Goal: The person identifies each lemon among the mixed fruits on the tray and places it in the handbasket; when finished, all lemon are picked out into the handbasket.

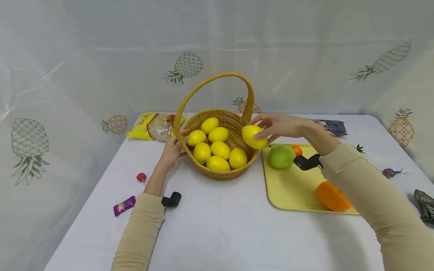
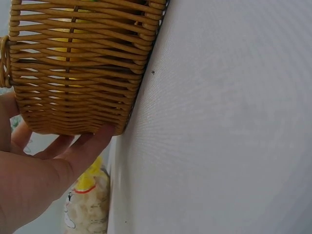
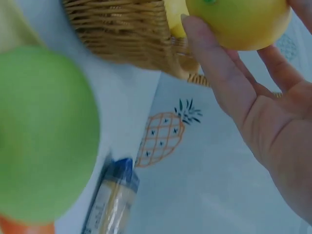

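Observation:
A brown wicker basket (image 1: 222, 175) with a tall arched handle stands on the table, several yellow lemons (image 1: 220, 149) inside it. My left hand (image 1: 170, 153) touches the basket's left side from outside. Seen from the left wrist, its fingers (image 2: 90, 148) lie against the woven wall, extended. Over the right rim, my right hand (image 1: 283, 126) pinches another lemon (image 1: 251, 134) between thumb and fingers. The right wrist view shows this held lemon (image 3: 241, 24) close to the basket wall (image 3: 122, 34).
Right of the basket, a yellow tray (image 1: 288, 192) bears a green fruit (image 1: 281, 157), a small orange fruit (image 1: 297, 150) and a larger orange one (image 1: 333, 196). A yellow snack bag (image 1: 152, 126) lies back left. Candies include a red lollipop (image 1: 141, 177) and a purple wrapper (image 1: 124, 206).

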Tool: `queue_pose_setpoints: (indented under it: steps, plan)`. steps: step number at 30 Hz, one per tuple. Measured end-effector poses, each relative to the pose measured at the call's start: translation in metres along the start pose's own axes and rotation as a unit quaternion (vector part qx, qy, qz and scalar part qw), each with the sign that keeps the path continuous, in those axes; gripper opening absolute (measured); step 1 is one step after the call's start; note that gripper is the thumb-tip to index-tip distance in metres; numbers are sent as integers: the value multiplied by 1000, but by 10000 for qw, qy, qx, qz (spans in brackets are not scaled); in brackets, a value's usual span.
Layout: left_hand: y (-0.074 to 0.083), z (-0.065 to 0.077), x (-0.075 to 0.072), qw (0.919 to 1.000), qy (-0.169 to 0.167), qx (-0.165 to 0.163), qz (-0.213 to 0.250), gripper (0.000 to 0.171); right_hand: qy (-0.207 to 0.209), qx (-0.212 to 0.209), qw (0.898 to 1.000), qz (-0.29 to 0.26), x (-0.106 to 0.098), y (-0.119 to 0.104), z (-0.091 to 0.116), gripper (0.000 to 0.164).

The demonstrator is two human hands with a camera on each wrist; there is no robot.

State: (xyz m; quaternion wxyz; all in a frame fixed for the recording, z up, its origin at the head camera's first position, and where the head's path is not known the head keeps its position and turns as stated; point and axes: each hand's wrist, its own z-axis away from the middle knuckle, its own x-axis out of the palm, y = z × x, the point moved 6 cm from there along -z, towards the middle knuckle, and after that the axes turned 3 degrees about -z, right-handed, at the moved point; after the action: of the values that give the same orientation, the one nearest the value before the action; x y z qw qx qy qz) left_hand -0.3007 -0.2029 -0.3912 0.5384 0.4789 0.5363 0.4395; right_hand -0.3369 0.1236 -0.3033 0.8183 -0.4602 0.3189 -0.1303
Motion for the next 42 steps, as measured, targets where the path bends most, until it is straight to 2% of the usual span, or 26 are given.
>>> queue_pose_setpoints:
  steps: [6, 12, 18, 25, 27, 30, 34, 38, 40, 42]
  plan:
    - [-1, -1, 5, 10000, -43, 3, 77, 45, 44, 29, 9996, 264, 6, -11, -39, 66]
    - [1, 0, 7, 10000, 40, -48, 70, 45, -34, 331, 9973, 650, 17, -11, -65, 62]
    - [1, -3, 9, 9999, 39, -116, 3, 44, 11, 632, 9911, 1171, 21, -6, -75, 56]
    - [-2, -6, 13, 9999, -67, -62, 88, 45, 19, 504, 9748, 2172, 22, -7, -79, 53]
    - [-2, -7, 14, 9999, -84, -48, 89, 44, 30, 457, 9734, 2247, 21, -7, -79, 51]
    - [-3, -7, 14, 9999, -88, -51, 54, 44, 48, 463, 9781, 2028, 19, -6, -76, 47]
    - [-3, -6, 13, 9999, -78, -76, 74, 44, 28, 246, 9826, 1839, 16, -9, -70, 42]
    - [-4, -5, 11, 9999, -61, -108, 69, 45, -26, -337, 9812, 1900, 16, -15, -57, 39]
    - [-4, -5, 9, 9999, -41, -127, 24, 46, -70, -737, 9756, 2065, 18, -18, -46, 38]
    - [-5, -6, 6, 9999, -28, -157, -6, 46, -35, -1190, 9627, 2431, 23, -21, -31, 37]
